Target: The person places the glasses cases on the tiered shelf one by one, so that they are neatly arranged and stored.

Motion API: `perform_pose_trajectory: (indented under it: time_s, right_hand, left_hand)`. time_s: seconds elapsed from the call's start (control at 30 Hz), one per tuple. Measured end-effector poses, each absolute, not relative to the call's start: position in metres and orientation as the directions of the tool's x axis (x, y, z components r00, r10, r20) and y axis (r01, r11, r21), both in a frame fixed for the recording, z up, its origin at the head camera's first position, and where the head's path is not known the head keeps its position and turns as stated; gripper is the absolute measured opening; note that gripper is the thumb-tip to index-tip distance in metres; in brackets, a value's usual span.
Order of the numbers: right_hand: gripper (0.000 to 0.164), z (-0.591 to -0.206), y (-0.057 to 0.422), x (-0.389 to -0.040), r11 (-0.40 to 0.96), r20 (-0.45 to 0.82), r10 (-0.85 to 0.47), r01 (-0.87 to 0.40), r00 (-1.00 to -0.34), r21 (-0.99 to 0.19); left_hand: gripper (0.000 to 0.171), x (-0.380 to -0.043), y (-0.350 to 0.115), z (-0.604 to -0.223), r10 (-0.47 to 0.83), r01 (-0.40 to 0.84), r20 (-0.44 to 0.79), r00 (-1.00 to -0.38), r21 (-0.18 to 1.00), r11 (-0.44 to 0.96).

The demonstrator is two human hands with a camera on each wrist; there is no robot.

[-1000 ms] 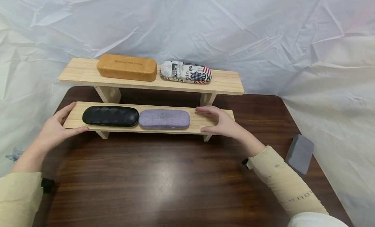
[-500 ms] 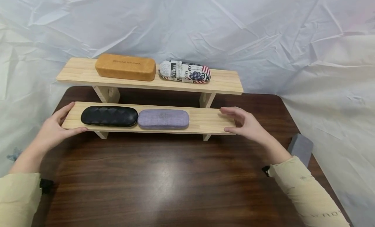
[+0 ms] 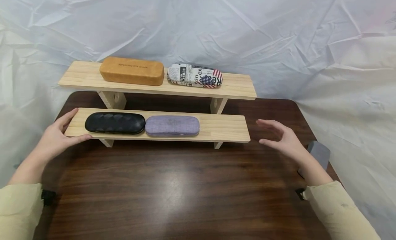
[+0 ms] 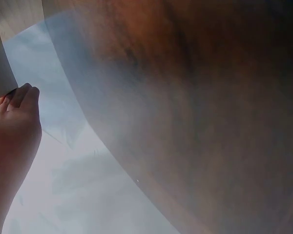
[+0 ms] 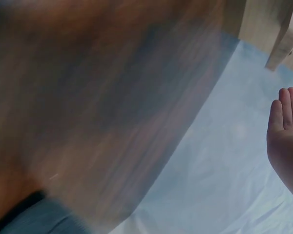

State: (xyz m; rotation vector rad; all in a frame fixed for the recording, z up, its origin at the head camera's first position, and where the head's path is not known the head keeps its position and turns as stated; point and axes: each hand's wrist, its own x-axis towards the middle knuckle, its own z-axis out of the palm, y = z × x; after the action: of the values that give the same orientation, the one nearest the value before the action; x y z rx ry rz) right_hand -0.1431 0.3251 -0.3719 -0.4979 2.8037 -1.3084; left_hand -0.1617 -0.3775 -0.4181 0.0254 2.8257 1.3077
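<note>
In the head view my left hand holds the left end of the lower tier of a two-tier wooden shelf, thumb along the front edge and fingers at the back edge. Beside that hand lies a black glasses case, with a purple cloth-covered glasses case end to end with it. My right hand hovers apart from the shelf's right end, fingers and thumb spread with nothing between them. The left wrist view has my left hand at the board; the right wrist view has my right hand below a wooden support.
On the upper tier stand an orange-tan glasses case and a newspaper-print glasses case. A grey case lies near the right edge of the dark wooden table, partly behind the right forearm. White sheeting hangs behind and at the sides.
My right hand has slid rightward from the lower tier and come off its right end, now over the table. My left hand stays at the left end; the cases have not moved on the shelf.
</note>
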Motion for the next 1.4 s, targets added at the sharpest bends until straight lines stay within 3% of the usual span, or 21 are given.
perform_pose_trajectory:
  time_s: [0.43,0.87,1.13,1.27,1.4]
  right_hand:
    - [0.067,-0.389,0.369,-0.105,0.695,0.143,-0.117,-0.184,-0.983,-0.695]
    - [0.068,-0.4,0.392,-0.065,0.658,0.131,0.283,0.093,-0.95,-0.747]
    - [0.072,-0.406,0.398,-0.05,0.254,-0.057,0.576,0.245,-0.815,-0.936]
    - [0.079,-0.407,0.397,-0.048,0.189,-0.107,0.678,0.312,-0.728,-0.931]
    - [0.087,-0.412,0.399,-0.049,0.136,-0.131,0.716,0.322,-0.685,-0.937]
  left_hand:
    - [0.107,-0.161,-0.377,-0.419,0.02,0.003,-0.012,-1.0,0.775,0.632]
    - [0.107,-0.162,-0.379,-0.421,0.02,-0.005,-0.024,-1.0,0.765,0.644]
    - [0.109,-0.163,-0.38,-0.42,0.018,-0.013,-0.033,-0.999,0.75,0.662]
    - [0.108,-0.162,-0.38,-0.42,0.02,-0.021,-0.046,-0.999,0.75,0.661]
    - [0.109,-0.163,-0.381,-0.421,0.018,-0.023,-0.046,-0.999,0.75,0.661]
